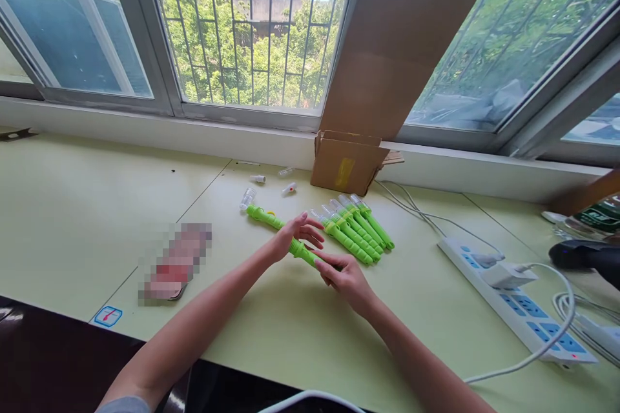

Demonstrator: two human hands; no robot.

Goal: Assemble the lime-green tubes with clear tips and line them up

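My right hand (346, 276) is closed, thumb and fingers gripping the lower end of a bright green ribbed plastic tube (301, 250). My left hand (294, 233) lies at the tube's upper end, fingers stretched out and apart. Another green ribbed length (265, 215) runs out beyond my left hand, ending in a clear plastic piece (247, 199). My left hand hides whether the two green lengths join. Right of my hands, several similar green tubes with clear ends (356, 232) lie side by side in a slanted row.
Small clear plastic pieces (289, 189) lie toward the window. A cardboard box (346, 161) with its flap raised stands against the sill. A white power strip (516, 303) with cables occupies the right side. A pixelated phone-like object (179, 261) lies at left on the yellow-green table (87, 206).
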